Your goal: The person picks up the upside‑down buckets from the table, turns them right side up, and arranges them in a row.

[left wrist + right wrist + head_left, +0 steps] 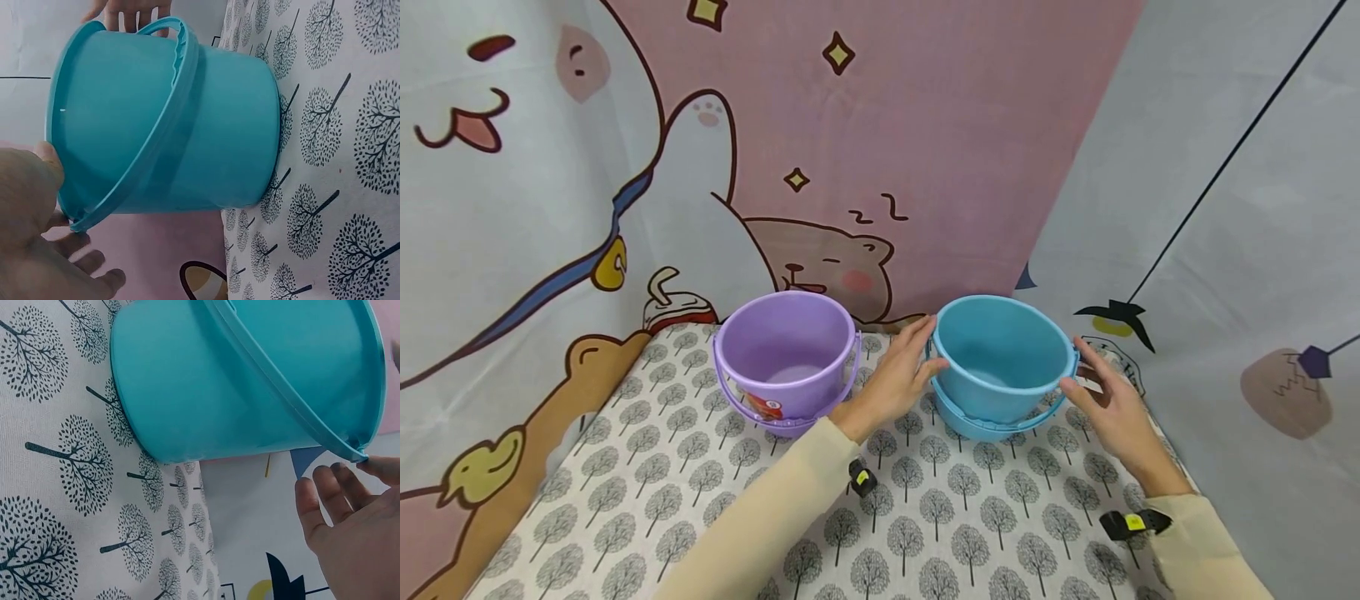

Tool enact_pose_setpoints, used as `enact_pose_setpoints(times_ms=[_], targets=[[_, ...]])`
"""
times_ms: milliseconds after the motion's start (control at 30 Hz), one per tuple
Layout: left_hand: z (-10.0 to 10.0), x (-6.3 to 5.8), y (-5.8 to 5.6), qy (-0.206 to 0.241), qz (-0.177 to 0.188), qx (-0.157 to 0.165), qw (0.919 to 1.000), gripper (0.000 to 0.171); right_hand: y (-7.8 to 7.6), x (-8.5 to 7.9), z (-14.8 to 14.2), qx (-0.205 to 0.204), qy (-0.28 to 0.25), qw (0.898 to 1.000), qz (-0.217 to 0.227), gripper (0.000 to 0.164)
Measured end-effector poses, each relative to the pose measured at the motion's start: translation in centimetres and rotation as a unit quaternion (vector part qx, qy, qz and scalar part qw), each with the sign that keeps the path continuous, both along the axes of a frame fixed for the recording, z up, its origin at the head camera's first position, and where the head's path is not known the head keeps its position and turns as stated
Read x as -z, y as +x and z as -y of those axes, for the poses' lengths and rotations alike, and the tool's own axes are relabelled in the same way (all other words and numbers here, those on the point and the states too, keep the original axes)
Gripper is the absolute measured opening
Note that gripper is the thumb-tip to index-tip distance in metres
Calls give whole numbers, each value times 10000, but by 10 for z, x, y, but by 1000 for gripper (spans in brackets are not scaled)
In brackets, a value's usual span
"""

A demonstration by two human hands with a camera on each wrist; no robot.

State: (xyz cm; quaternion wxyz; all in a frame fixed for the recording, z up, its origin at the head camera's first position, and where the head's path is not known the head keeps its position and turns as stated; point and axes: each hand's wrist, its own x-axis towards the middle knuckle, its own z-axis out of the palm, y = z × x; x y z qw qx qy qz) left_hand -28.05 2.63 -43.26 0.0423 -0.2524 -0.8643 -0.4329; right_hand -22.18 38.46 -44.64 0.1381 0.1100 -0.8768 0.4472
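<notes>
A light blue bucket (pixel 1000 404) stands upright on the cloth, its handle (pixel 147 147) folded down along the front. At its left rim is my left hand (pixel 897 371), thumb and index finger right at the edge and the other fingers loosely spread. My right hand (pixel 1116 417) is at the opposite side, fingertips touching near the handle's hinge, the remaining fingers relaxed (pixel 331 497). A purple bucket (pixel 786 396) stands upright to the left, behind my left forearm, its handle lowered too and a red label on its front.
The table is covered with a white cloth (pixel 936 542) printed with grey trees. A cartoon-printed curtain (pixel 955 150) hangs behind the table and along its sides. Each wrist wears a small dark camera strap (pixel 1135 523).
</notes>
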Motion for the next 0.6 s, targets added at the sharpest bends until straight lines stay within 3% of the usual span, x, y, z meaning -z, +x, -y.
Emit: enact_pose_setpoints(times_ms=[200,600], targets=[[2,-7,9,73,7,-129,9999,76,3,-4,2,109,131,9997,-152,72],[19,-33,27,-34,-262,60,9996,61,-1,-20,9,254,586,9965,-530,79]])
